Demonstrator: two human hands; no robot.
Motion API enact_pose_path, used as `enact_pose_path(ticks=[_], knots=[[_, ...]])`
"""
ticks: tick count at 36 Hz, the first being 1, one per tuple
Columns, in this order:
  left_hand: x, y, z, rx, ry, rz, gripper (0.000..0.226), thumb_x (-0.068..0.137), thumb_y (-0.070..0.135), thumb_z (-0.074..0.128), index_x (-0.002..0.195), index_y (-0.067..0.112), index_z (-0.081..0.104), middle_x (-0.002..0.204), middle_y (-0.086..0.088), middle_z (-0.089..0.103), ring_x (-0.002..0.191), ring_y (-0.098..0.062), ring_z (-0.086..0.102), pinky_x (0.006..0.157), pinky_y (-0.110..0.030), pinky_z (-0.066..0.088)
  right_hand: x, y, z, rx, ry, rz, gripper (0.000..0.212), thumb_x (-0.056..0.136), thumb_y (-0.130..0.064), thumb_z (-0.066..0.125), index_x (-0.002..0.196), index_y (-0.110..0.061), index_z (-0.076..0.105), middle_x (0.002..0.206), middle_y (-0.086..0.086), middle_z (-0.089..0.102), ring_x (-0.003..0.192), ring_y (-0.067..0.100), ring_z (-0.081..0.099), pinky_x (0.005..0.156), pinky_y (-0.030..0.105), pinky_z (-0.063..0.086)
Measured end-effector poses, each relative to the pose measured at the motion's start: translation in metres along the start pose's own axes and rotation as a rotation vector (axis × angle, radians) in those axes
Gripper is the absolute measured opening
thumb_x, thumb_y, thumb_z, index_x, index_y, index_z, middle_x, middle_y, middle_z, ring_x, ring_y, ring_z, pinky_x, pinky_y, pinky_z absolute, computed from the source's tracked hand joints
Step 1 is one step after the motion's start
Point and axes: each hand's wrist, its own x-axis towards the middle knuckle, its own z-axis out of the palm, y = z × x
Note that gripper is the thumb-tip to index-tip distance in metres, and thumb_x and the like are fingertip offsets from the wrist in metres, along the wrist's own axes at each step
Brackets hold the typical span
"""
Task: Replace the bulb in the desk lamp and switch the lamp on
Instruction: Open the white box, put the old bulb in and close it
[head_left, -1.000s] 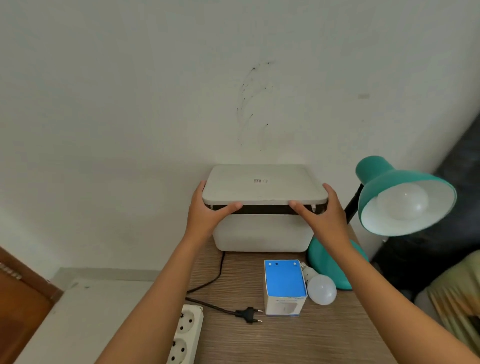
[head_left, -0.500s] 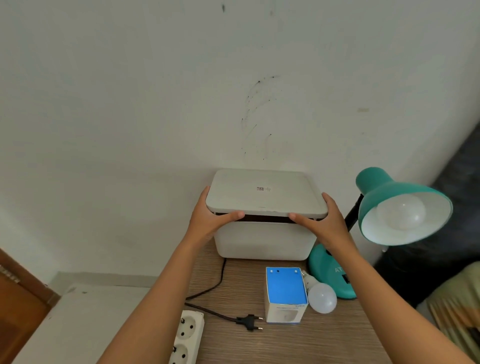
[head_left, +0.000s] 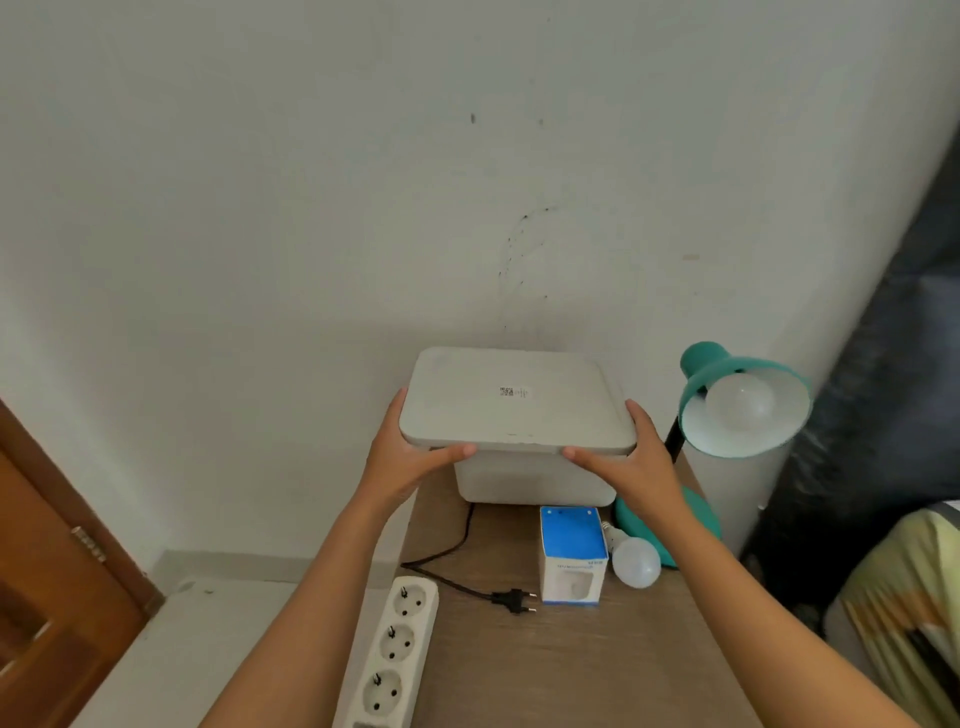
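Note:
A teal desk lamp (head_left: 701, 364) stands at the right of the wooden table, with a white bulb (head_left: 740, 402) in its shade. A loose white bulb (head_left: 636, 561) lies beside a blue and white bulb box (head_left: 571, 545). The lamp's black plug (head_left: 514, 600) lies unplugged next to a white power strip (head_left: 395, 654). My left hand (head_left: 410, 457) and my right hand (head_left: 628, 457) grip the front corners of the lid (head_left: 514, 400) of a white storage box (head_left: 519, 478) against the wall. The lid sits flat on the box.
The lamp's teal base (head_left: 696, 514) is partly hidden behind my right forearm. A brown wooden door (head_left: 47, 571) is at the lower left. Dark fabric (head_left: 883, 364) hangs at the right, with striped cloth (head_left: 904, 597) below it. The table's left edge runs by the power strip.
The lid was raised with a dark gap under its front edge; it now rests shut on the box. My view has tilted down a little.

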Motion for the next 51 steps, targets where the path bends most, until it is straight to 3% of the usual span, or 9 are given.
enact_pose_path(ticks=[6, 11, 16, 20, 24, 33, 37, 43, 51], knots=[[-0.062, 0.008, -0.006, 0.025, -0.026, 0.013, 0.087, 0.053, 0.036, 0.090, 0.128, 0.029, 0.046, 0.124, 0.008, 0.058, 0.115, -0.008, 0.056, 0.097, -0.040, 0.050, -0.059, 0.003, -0.010, -0.007, -0.003, 0.017, 0.097, 0.063, -0.028, 0.084, 0.141, -0.015, 0.027, 0.132, -0.001, 0.044, 0.119, 0.014, 0.042, 0.098, 0.029, 0.042], [-0.114, 0.007, -0.001, 0.036, -0.033, 0.002, 0.086, 0.054, 0.036, 0.090, 0.128, 0.028, 0.047, 0.124, 0.008, 0.059, 0.114, -0.007, 0.056, 0.096, -0.038, 0.050, -0.108, 0.005, -0.024, -0.049, 0.036, -0.035, 0.079, 0.061, -0.019, 0.085, 0.127, -0.018, 0.042, 0.100, -0.022, 0.048, 0.096, 0.003, 0.049, 0.070, 0.009, 0.041], [-0.187, -0.004, 0.016, 0.057, -0.061, -0.039, 0.089, 0.050, 0.044, 0.087, 0.127, 0.030, 0.045, 0.122, 0.012, 0.056, 0.112, -0.004, 0.055, 0.090, -0.028, 0.050, -0.177, 0.026, -0.045, -0.091, 0.008, -0.035, 0.079, 0.058, -0.026, 0.087, 0.123, -0.018, 0.044, 0.114, -0.008, 0.053, 0.102, 0.003, 0.052, 0.083, 0.021, 0.047], [-0.234, -0.020, 0.028, 0.073, -0.103, -0.095, 0.089, 0.054, 0.043, 0.088, 0.128, 0.033, 0.041, 0.122, 0.015, 0.053, 0.113, -0.004, 0.051, 0.089, -0.026, 0.050, -0.224, 0.045, -0.055, -0.129, -0.024, -0.020, 0.076, 0.061, -0.025, 0.085, 0.124, -0.017, 0.043, 0.115, -0.012, 0.052, 0.104, 0.001, 0.051, 0.079, 0.015, 0.045], [-0.271, -0.031, 0.041, 0.103, -0.124, -0.157, 0.078, 0.065, 0.024, 0.084, 0.123, 0.035, 0.033, 0.111, 0.029, 0.046, 0.103, 0.010, 0.045, 0.079, -0.006, 0.040, -0.257, 0.073, -0.059, -0.165, -0.010, 0.046, 0.079, 0.061, -0.024, 0.085, 0.125, -0.025, 0.039, 0.107, -0.020, 0.045, 0.093, -0.009, 0.046, 0.075, 0.009, 0.037], [-0.295, -0.064, 0.050, 0.172, -0.226, -0.239, 0.077, 0.063, 0.033, 0.086, 0.125, 0.034, 0.041, 0.120, 0.018, 0.054, 0.112, -0.002, 0.052, 0.080, -0.012, 0.044, -0.273, 0.119, -0.061, -0.257, -0.089, 0.184, 0.091, 0.053, -0.039, 0.087, 0.129, -0.021, 0.039, 0.119, -0.006, 0.047, 0.107, 0.009, 0.046, 0.080, 0.019, 0.041], [-0.287, -0.071, 0.050, 0.213, -0.236, -0.256, 0.082, 0.059, 0.040, 0.087, 0.127, 0.031, 0.043, 0.122, 0.016, 0.056, 0.112, -0.003, 0.053, 0.086, -0.018, 0.046, -0.265, 0.121, -0.059, -0.285, -0.132, 0.171, 0.078, 0.057, -0.033, 0.087, 0.120, -0.026, 0.041, 0.112, -0.009, 0.049, 0.100, 0.005, 0.049, 0.070, 0.012, 0.039], [-0.275, -0.073, 0.052, 0.285, -0.232, -0.245, 0.074, 0.061, 0.030, 0.087, 0.120, 0.031, 0.043, 0.111, 0.023, 0.053, 0.104, 0.006, 0.051, 0.077, -0.009, 0.041, -0.251, 0.125, -0.058, -0.542, -0.180, 0.195, 0.095, 0.062, -0.049, 0.080, 0.136, -0.016, 0.031, 0.135, 0.007, 0.041, 0.120, 0.020, 0.039, 0.099, 0.036, 0.035], [-0.272, -0.080, 0.055, 0.456, -0.226, -0.218, 0.084, 0.060, 0.056, 0.079, 0.126, 0.027, 0.036, 0.124, 0.010, 0.049, 0.112, -0.006, 0.047, 0.087, -0.024, 0.042, -0.245, 0.125, -0.055, -0.680, -0.211, 0.176, 0.091, 0.065, -0.056, 0.073, 0.135, -0.014, 0.033, 0.137, 0.010, 0.037, 0.124, 0.025, 0.034, 0.102, 0.040, 0.034]])
